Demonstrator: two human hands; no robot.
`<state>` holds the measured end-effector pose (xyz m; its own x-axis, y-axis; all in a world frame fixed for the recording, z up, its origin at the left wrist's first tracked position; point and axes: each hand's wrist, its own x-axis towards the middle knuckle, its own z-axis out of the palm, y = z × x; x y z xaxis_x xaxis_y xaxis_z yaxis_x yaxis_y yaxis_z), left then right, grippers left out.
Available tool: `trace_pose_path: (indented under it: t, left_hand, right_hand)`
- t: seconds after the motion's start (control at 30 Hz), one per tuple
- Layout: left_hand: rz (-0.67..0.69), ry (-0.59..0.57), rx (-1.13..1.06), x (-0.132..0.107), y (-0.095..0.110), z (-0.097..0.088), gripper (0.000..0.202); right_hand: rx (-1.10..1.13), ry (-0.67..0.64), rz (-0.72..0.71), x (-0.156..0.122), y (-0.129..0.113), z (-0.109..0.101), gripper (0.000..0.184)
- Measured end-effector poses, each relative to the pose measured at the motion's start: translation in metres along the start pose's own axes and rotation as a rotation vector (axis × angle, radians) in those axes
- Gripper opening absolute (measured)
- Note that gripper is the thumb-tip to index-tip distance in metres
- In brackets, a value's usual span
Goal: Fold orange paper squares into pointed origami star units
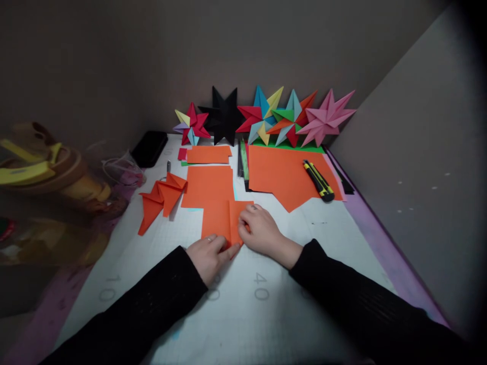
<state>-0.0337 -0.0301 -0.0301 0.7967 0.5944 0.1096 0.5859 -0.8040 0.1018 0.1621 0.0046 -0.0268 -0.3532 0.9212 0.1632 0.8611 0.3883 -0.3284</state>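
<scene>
An orange paper square (222,220) lies on the white cutting mat (243,304), partly folded along a vertical crease. My left hand (209,253) presses its lower edge, forefinger stretched toward the bottom corner, a ring on one finger. My right hand (261,230) rests on the folded flap at the right, fingers curled down on the paper. Both sleeves are black.
Folded orange pieces (162,197) lie left. More orange sheets (208,175) and a large orange sheet (285,175) with a yellow-black utility knife (318,181) sit behind. Several paper stars (262,119) line the back wall. A black case (149,148) and clutter (49,177) are left.
</scene>
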Motion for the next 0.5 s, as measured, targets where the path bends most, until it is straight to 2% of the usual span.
trace_pose_path:
  t: [0.3,0.5]
  left_hand:
    - [-0.060,-0.149,-0.001,0.0014,0.0020,-0.0017,0.043]
    - [-0.116,-0.182,-0.022,0.0031,0.0041,-0.0045,0.045]
  right_hand:
    - [-0.009,-0.008,0.025,0.0003,-0.0014,0.0009,0.012]
    - [0.009,0.002,0.020,0.0001,-0.0009,0.0014,0.012]
